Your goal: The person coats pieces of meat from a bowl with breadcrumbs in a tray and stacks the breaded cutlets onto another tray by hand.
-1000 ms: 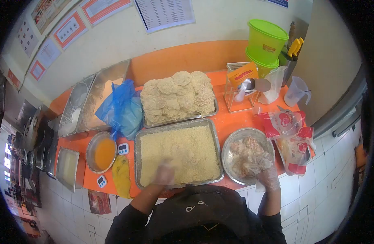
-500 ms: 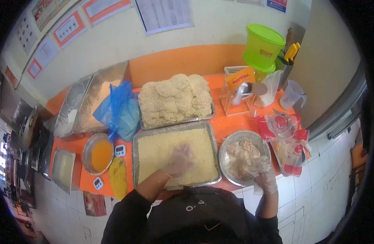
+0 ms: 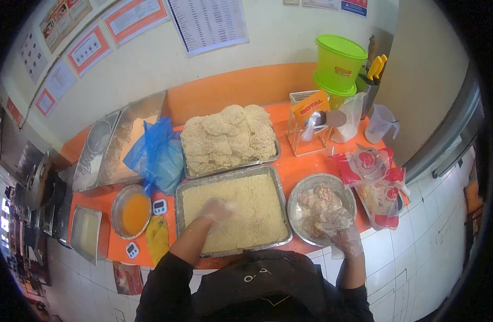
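Observation:
My left hand [image 3: 219, 210], in a clear plastic glove, lies low over pale breadcrumbs [image 3: 251, 209] in a metal tray [image 3: 285, 214]. Its fingers stretch to the right, somewhat blurred, and hold nothing that I can see. On the right, a round metal bowl [image 3: 295, 228] contains floury raw meat pieces [image 3: 316, 201]. My gloved right hand [image 3: 340, 228] reaches over the bowl's near right side, its fingers curled onto the meat; the fingertips are partly hidden. Behind the breadcrumbs, crumb-coated pieces [image 3: 230, 134] are piled high on another metal tray [image 3: 278, 153].
At left stand a bowl of orange liquid [image 3: 134, 213], two timers [image 3: 159, 207], a yellow cloth [image 3: 157, 239], a blue plastic bag [image 3: 161, 153] and metal bins [image 3: 129, 134]. At right are red-and-white packets [image 3: 367, 163], a wire rack [image 3: 305, 134], green tubs [image 3: 340, 61] and a jug [image 3: 380, 124].
My left hand has moved left across the breadcrumbs. My right hand stays at the bowl, nearly in place. The view has shifted slightly.

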Tool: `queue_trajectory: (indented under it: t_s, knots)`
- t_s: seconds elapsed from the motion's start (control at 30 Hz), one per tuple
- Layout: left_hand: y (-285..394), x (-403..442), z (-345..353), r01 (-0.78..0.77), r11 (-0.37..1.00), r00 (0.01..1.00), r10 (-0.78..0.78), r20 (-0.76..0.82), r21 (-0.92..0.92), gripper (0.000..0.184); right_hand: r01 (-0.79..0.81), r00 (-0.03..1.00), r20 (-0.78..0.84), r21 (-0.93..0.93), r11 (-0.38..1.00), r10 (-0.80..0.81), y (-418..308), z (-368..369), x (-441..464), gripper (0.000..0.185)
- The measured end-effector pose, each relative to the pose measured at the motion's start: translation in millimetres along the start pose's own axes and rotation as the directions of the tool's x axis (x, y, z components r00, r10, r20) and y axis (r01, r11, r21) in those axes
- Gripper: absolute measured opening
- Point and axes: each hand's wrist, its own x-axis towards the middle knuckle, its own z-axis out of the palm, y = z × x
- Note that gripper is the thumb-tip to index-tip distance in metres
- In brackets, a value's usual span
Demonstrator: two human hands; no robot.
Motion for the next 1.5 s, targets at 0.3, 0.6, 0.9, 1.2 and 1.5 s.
queue_trajectory:
  t_s: [0.3,0.6,0.9,1.2,1.5]
  knots:
    - [70.4,-24.3,-92.1,-0.25,0.929,0.967,0.225,-0.119,-0.274,0.035,0.016,0.999,-0.041,-0.074,0.997,-0.019,-2.7,-8.0,-4.9,0.037]
    - [73.3,88.1,-191.9,-0.403,0.558,0.915,0.223,-0.336,-0.725,0.018,0.096,0.994,-0.025,-0.286,0.953,-0.108,19.9,-14.0,-2.7,0.03]
    - [121.9,185.6,-274.6,-0.373,0.888,0.866,0.23,-0.444,-0.268,0.019,-0.001,0.99,-0.142,-0.138,0.99,-0.018,6.7,-19.3,-9.0,0.042]
    - [140.0,228.4,-219.6,-0.084,0.874,0.707,0.391,-0.589,0.479,0.033,-0.079,0.993,-0.1,-0.164,0.983,0.063,34.5,-11.4,-10.1,0.032]
    - [153.8,179.9,-192.1,-0.125,0.785,0.401,0.599,-0.693,0.606,0.023,0.011,0.99,-0.127,-0.315,0.949,-0.053,31.2,-11.7,22.3,0.018]
